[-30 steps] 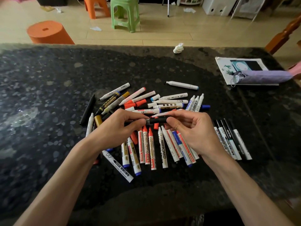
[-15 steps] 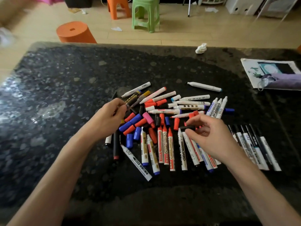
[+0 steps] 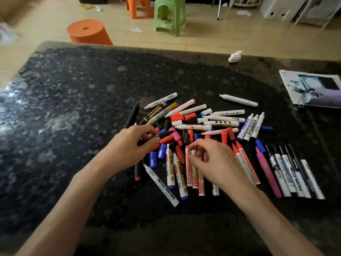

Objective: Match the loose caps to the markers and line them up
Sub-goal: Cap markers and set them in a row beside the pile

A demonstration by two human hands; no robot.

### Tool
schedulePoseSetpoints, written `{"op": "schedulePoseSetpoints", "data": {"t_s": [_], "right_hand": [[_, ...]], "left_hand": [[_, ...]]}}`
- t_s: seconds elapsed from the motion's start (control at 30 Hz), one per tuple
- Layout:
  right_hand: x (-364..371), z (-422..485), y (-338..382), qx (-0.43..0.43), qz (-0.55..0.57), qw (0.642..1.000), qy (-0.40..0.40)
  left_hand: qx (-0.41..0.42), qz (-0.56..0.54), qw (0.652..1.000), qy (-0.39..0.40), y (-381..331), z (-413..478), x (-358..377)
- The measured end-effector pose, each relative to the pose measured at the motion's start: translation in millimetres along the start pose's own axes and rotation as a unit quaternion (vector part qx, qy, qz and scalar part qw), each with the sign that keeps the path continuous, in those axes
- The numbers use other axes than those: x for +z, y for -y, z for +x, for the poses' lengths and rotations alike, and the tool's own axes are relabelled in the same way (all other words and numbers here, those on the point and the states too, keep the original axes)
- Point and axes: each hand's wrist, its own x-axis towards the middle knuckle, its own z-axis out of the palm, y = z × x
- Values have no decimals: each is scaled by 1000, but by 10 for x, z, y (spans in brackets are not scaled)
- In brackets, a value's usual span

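Observation:
A heap of markers and loose caps lies mid-table. My left hand (image 3: 132, 145) grips a thin black marker (image 3: 165, 134) that points right over the loose red, blue (image 3: 153, 162) and pink (image 3: 175, 134) caps. My right hand (image 3: 212, 159) hovers, blurred, over a row of red-tipped markers (image 3: 195, 175), fingers curled and apart, with nothing seen in them. To the right lies a neat row of black-capped markers (image 3: 287, 170) with a pink marker (image 3: 267, 172) beside it. An uncapped white marker (image 3: 238, 99) lies apart at the back.
The dark speckled stone table (image 3: 73, 108) carries a crumpled paper ball (image 3: 235, 56) at the far edge and a printed sheet (image 3: 295, 84) with a purple pouch (image 3: 326, 97) at the right. Orange (image 3: 88, 32) and green (image 3: 169, 13) stools stand on the floor beyond.
One second ago both hands held a black marker together. They parted: the left hand keeps a black marker over the caps, and the right hand has dropped over the red markers.

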Motion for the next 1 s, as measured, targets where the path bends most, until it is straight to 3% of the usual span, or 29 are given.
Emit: {"op": "schedulePoseSetpoints", "data": {"t_s": [0.13, 0.33, 0.57, 0.67, 0.87, 1.0], "right_hand": [[233, 44, 191, -3, -54, 998, -18], [245, 137, 221, 44, -67, 997, -16], [275, 123, 264, 34, -83, 996, -32], [273, 111, 246, 55, -21, 998, -30], [-82, -9, 10, 64, 116, 990, -46], [-220, -102, -197, 5, 221, 975, -29]], "left_hand": [[-1, 22, 1000, -9, 10, -38, -35], [5, 1, 999, 39, 36, -48, -108], [-3, -57, 998, -1, 144, -23, -228], [1, -49, 998, -27, 164, 9, -236], [31, -58, 998, 17, 43, 77, -116], [63, -78, 994, 42, -79, 109, -50]]}}
